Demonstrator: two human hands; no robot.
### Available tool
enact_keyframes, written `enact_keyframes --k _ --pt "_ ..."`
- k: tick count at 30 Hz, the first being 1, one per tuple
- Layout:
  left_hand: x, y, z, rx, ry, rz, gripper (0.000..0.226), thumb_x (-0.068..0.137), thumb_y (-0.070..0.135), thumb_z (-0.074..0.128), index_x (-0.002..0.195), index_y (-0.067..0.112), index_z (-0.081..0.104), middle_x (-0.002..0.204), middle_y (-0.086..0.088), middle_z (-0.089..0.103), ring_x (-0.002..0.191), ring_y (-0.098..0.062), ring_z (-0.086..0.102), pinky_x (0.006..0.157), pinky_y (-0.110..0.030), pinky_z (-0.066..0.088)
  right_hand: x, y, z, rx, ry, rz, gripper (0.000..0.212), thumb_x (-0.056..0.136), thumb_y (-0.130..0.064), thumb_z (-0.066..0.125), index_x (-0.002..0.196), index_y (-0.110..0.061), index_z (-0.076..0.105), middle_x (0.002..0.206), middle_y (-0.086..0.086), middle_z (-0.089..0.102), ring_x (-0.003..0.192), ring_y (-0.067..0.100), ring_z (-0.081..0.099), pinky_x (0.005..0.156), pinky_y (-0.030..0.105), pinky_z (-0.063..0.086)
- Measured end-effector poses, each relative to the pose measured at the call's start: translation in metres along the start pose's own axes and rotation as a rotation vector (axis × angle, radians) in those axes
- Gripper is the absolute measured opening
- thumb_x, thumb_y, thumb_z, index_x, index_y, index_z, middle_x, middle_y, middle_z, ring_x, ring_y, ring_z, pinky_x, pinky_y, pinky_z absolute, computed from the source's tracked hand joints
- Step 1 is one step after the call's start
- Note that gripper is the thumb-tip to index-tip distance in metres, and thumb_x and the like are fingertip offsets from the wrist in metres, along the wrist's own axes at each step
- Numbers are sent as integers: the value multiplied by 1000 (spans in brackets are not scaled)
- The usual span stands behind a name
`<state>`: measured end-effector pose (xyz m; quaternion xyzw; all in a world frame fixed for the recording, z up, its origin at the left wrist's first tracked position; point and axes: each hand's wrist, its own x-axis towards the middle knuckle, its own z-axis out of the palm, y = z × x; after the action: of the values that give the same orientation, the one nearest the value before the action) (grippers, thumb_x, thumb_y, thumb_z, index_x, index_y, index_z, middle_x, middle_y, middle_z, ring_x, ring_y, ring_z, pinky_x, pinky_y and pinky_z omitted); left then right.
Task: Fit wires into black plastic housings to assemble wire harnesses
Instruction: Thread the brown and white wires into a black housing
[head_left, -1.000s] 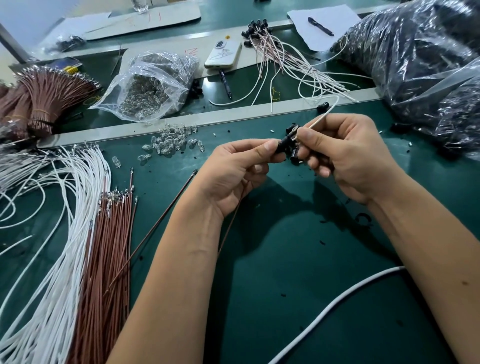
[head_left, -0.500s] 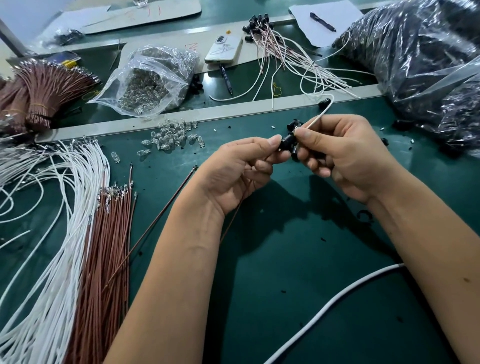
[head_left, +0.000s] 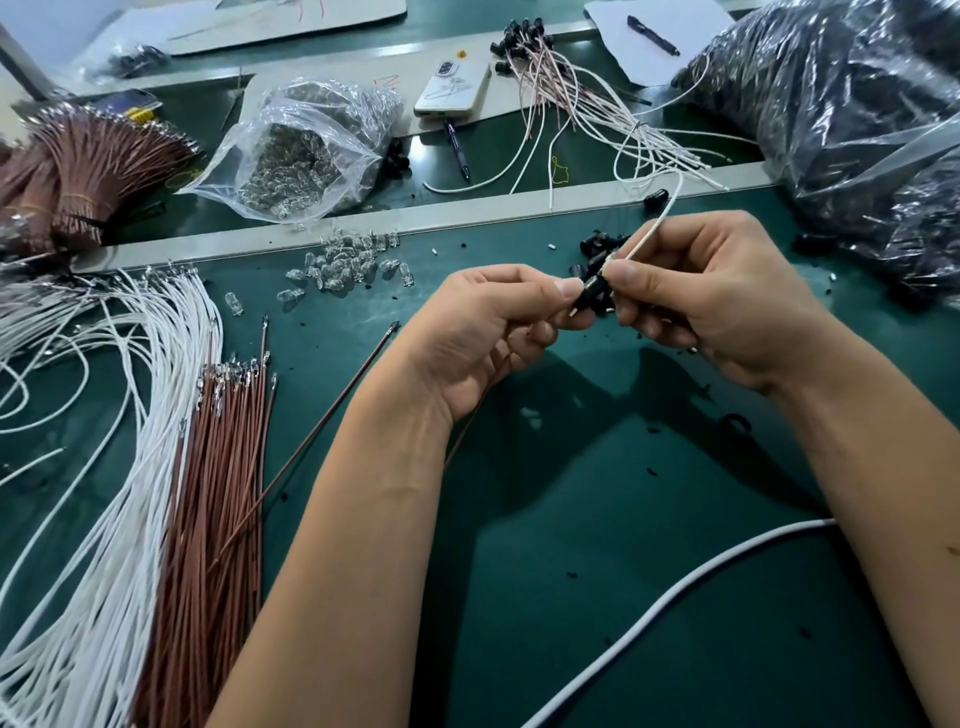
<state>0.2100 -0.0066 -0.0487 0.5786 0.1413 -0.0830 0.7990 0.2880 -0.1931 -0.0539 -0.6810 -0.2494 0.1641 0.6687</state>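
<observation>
Your left hand (head_left: 483, 332) pinches one black housing (head_left: 592, 291); your right hand (head_left: 711, 291) pinches one white wire (head_left: 657, 223) at that housing, both grips closed. One phone (head_left: 453, 88) lies beyond the housing.

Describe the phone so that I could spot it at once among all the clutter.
Look along the far side of the green bench, past the pale rail. Right of the clear bag of tiny bulbs lies the phone, flat, camera side up. It is the only smooth white slab there, with a pen just below it and finished harnesses to its right.
</observation>
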Motion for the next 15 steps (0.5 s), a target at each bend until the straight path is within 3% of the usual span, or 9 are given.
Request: enact_keyframes --k 5,8,15 --pt "-2 1 3 26 -22 -10 12 92 2 64 99 6 72 76 -11 71 58 -10 51 55 -13 39 2 3 5 -58 33 -44 19 99 -15 68 81 -12 75 67 8 68 47 11 50 37 18 32" --pt "-2 1 2 14 -16 -3 11 92 1 63 97 4 72 75 -10 71 52 -9 51 51 -13 39 3 3 6 -22 96 -57 32 105 -21 60 80 -12 78 68 10 68 48 13 48 37 17 30" --pt "-1 -1 2 12 -12 22 11 90 2 65 90 9 74 78 -10 73 55 -11 56 51 -14 45 0 3 11 -89 77 -34 28 105 -23 60 95 -9 82 78 26 71 49 12 44 41 15 31"
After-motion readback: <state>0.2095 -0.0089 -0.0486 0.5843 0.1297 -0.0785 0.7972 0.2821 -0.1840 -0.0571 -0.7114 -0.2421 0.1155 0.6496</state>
